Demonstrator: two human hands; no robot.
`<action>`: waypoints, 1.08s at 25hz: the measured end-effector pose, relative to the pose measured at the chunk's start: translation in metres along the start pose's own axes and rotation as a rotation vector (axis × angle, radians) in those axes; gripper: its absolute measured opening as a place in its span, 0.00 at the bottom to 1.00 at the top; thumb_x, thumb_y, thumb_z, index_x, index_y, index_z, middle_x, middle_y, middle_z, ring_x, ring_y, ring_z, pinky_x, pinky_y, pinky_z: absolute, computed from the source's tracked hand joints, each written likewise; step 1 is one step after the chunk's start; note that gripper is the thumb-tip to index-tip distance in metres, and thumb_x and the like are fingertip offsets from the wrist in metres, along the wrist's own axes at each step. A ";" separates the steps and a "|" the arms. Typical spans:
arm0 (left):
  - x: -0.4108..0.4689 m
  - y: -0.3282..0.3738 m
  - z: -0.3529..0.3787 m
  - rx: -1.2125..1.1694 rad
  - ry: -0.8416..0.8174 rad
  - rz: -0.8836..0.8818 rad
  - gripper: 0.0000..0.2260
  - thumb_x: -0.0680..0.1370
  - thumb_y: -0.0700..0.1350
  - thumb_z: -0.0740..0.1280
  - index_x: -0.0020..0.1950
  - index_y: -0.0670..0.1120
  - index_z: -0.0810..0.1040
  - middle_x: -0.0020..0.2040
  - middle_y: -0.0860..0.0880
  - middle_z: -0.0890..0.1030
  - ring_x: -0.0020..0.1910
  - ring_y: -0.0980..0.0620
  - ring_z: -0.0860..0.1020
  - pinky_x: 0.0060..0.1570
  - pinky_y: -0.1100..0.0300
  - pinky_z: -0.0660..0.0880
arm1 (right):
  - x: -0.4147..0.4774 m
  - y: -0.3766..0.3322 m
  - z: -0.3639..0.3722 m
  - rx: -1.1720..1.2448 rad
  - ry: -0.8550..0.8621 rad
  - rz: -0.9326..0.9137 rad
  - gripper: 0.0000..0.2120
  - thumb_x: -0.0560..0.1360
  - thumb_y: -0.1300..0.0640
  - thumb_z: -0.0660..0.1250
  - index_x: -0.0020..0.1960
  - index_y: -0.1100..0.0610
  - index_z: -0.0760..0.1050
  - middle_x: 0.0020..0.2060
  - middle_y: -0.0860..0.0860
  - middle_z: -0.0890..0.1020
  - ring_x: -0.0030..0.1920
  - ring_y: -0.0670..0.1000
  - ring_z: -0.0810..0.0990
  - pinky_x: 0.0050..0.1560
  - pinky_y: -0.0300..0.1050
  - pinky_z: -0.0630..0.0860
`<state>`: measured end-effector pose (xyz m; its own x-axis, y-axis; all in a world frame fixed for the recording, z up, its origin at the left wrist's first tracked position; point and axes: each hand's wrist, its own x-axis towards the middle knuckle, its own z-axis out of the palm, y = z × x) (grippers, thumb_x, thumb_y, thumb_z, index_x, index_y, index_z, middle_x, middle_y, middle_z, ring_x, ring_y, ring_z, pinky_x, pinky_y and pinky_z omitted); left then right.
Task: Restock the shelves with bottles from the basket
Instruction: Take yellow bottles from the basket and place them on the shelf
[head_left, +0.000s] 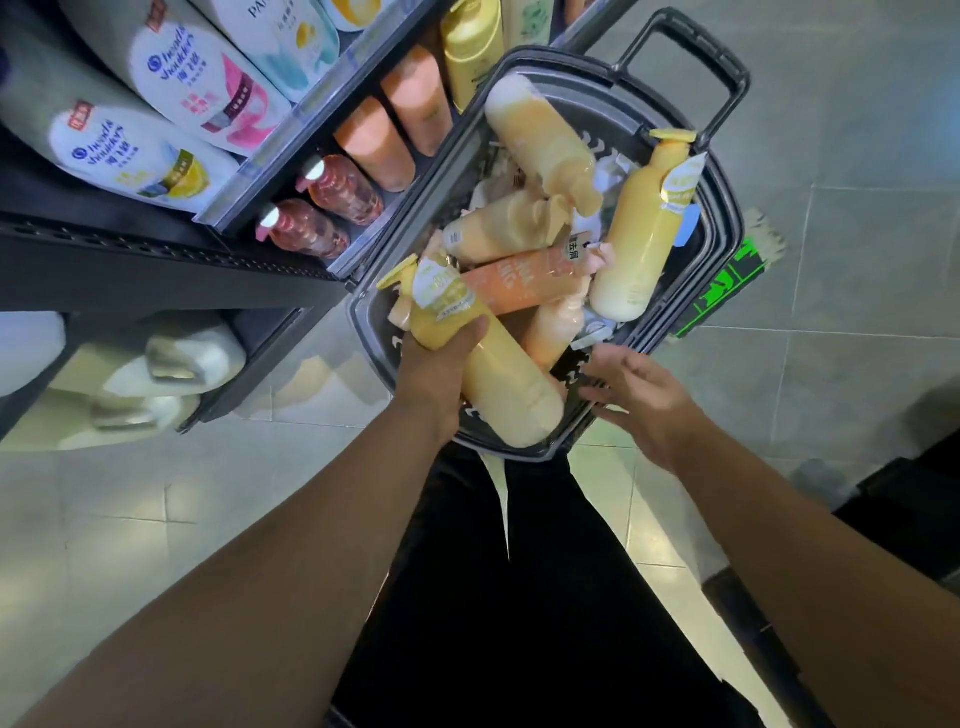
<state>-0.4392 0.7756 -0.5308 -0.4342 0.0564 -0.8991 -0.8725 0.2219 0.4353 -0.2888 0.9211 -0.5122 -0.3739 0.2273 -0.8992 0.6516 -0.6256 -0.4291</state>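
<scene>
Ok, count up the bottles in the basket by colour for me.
Yellow bottles: 2
Pale peach bottles: 3
Orange bottle with white lettering: 1
Total visible in the basket: 6

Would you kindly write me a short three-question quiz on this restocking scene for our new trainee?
1. True or false: the left hand grips a yellow bottle at the near end of the basket.
2. The right hand is: A) holding an orange bottle, B) open and empty by the basket's near rim, C) resting on the shelf.
3. Fill in: the two reddish bottles on the shelf have ____ caps.

Key: 1 true; 2 B; 3 white.
</scene>
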 end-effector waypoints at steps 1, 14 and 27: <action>0.003 0.001 -0.001 0.042 -0.019 0.026 0.31 0.67 0.47 0.79 0.67 0.52 0.72 0.60 0.49 0.81 0.58 0.46 0.80 0.58 0.40 0.77 | 0.014 -0.008 -0.010 -0.019 0.095 -0.022 0.07 0.76 0.51 0.68 0.53 0.50 0.74 0.46 0.47 0.80 0.45 0.49 0.79 0.55 0.47 0.72; 0.024 -0.002 -0.002 0.080 -0.180 0.091 0.28 0.67 0.42 0.79 0.65 0.50 0.73 0.57 0.48 0.83 0.55 0.48 0.82 0.55 0.45 0.80 | 0.150 -0.059 -0.048 -0.406 0.428 -0.184 0.47 0.67 0.48 0.77 0.75 0.56 0.52 0.65 0.54 0.73 0.63 0.54 0.73 0.61 0.48 0.71; -0.022 0.041 -0.005 0.125 -0.302 0.156 0.25 0.68 0.45 0.74 0.65 0.47 0.75 0.54 0.47 0.84 0.52 0.47 0.83 0.52 0.46 0.80 | 0.083 -0.058 -0.048 -0.318 0.419 -0.336 0.43 0.64 0.54 0.80 0.72 0.52 0.59 0.57 0.48 0.75 0.57 0.52 0.76 0.57 0.48 0.74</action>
<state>-0.4665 0.7782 -0.4935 -0.4578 0.3794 -0.8040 -0.7590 0.3041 0.5757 -0.3265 1.0123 -0.5663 -0.3438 0.6867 -0.6405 0.7322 -0.2310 -0.6407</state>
